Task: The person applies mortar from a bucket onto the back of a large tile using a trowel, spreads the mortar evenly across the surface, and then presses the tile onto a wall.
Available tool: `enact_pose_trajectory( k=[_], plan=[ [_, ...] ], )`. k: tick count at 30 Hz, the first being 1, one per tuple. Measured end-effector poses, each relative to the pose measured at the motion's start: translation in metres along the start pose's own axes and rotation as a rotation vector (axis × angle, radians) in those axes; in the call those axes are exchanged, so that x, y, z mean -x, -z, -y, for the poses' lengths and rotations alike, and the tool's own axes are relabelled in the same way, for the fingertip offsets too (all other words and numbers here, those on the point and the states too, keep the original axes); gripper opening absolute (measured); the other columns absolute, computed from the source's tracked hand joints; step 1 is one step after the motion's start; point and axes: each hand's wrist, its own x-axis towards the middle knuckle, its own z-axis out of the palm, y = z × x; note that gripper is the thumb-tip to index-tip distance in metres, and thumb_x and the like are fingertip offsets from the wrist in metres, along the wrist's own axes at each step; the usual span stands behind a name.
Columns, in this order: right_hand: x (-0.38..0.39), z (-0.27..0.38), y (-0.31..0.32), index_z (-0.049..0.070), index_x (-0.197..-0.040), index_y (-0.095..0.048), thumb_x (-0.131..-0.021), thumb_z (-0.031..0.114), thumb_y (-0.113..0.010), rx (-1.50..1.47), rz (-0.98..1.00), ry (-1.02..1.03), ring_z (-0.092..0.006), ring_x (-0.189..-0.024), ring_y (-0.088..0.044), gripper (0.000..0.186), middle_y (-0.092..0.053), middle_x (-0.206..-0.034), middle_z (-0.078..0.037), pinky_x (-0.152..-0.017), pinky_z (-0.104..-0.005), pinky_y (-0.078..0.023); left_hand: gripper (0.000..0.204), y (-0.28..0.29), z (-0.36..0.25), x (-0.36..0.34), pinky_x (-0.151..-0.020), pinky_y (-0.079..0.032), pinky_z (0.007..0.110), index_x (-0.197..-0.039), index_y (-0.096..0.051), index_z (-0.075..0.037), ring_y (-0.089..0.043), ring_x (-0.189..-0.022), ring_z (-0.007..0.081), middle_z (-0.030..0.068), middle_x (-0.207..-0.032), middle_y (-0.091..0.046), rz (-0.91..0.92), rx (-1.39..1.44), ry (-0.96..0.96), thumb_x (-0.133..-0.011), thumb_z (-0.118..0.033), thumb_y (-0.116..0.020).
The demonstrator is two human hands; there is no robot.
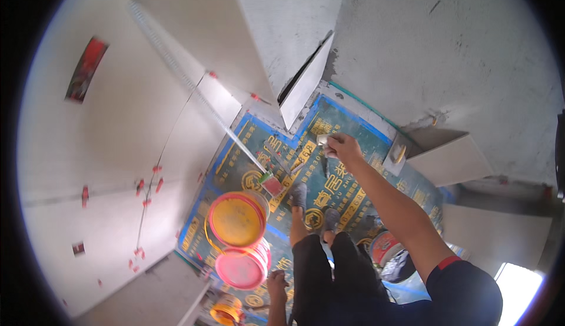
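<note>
My right hand (344, 148) is stretched out ahead over the floor, fingers pinched on a small white piece (322, 140) whose exact kind I cannot make out. Below it, a dark, slim tool (326, 166) shows against the floor covering; whether it hangs from the hand or lies there I cannot tell. My left hand (277, 285) is low beside my left leg, its fingers curled, and anything inside them is hidden. Right next to it stands a pink bucket (241, 268). A yellow bucket with a red rim (236, 220) is just beyond.
Large pale tiles (118, 131) with red clips in the joints cover the left wall. A long metal straightedge (188, 81) leans there. One tile (306, 81) stands at the corner; another (450, 160) leans at right. Printed green sheeting (347, 120) covers the floor. A dark bucket (400, 267) is beside me.
</note>
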Motion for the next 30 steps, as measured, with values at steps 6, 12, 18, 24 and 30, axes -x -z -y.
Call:
enact_pose_trajectory(
  k=[6,12,18,24,30],
  plan=[
    [-0.115,0.064,-0.064,-0.002,-0.092,-0.061,-0.083,0.020,-0.061,0.151,-0.040,0.135,-0.0113,-0.062,-0.060,0.024,-0.063,-0.074,-0.007,-0.056,-0.0263,-0.049,0.018,-0.052,-0.072,-0.063,-0.058,-0.047,0.030,-0.094,-0.049,0.002,-0.047,-0.065,0.0152,0.0083,-0.082,-0.047,0.262,0.162,-0.065,-0.078,-0.004,-0.043],
    [-0.199,0.045,-0.089,0.001,-0.079,-0.064,-0.078,0.024,-0.059,0.108,-0.127,0.166,-0.0143,-0.059,-0.063,0.023,-0.064,-0.062,-0.007,-0.058,-0.0275,-0.049,0.019,-0.079,-0.127,-0.087,-0.062,-0.045,0.028,-0.100,-0.046,0.003,-0.050,-0.067,0.0146,0.0104,-0.083,-0.051,0.440,-0.162,-0.173,-0.082,-0.003,-0.045],
    [-0.198,0.053,-0.100,0.001,-0.075,-0.062,-0.076,0.023,-0.057,0.231,-0.182,0.098,-0.0188,-0.057,-0.064,0.023,-0.062,-0.057,-0.009,-0.064,-0.0323,-0.052,0.020,-0.092,-0.175,-0.115,-0.065,-0.044,0.029,-0.102,-0.046,0.000,-0.050,-0.069,0.0152,0.0099,-0.084,-0.053,0.399,-0.109,0.050,-0.082,-0.002,-0.044],
    [-0.195,0.040,-0.083,-0.001,-0.079,-0.060,-0.076,0.039,-0.061,0.307,-0.247,0.129,-0.0313,-0.073,-0.063,0.040,-0.063,-0.075,-0.018,-0.067,-0.0382,-0.050,0.027,-0.134,-0.208,-0.138,-0.086,-0.045,0.037,-0.112,-0.043,0.001,-0.056,-0.091,0.0223,0.0153,-0.103,-0.053,0.554,0.008,0.021,-0.086,-0.003,-0.043],
    [-0.086,-0.044,-0.060,0.007,-0.093,-0.056,-0.078,0.045,-0.059,0.516,0.503,0.222,-0.0319,-0.083,-0.060,0.040,-0.063,-0.084,-0.012,-0.069,-0.0433,-0.044,0.034,-0.227,-0.268,-0.156,-0.100,-0.033,0.040,-0.119,-0.042,0.001,-0.047,-0.112,0.0280,0.0165,-0.119,-0.047,0.565,0.233,0.051,-0.092,-0.018,-0.041]
  ],
)
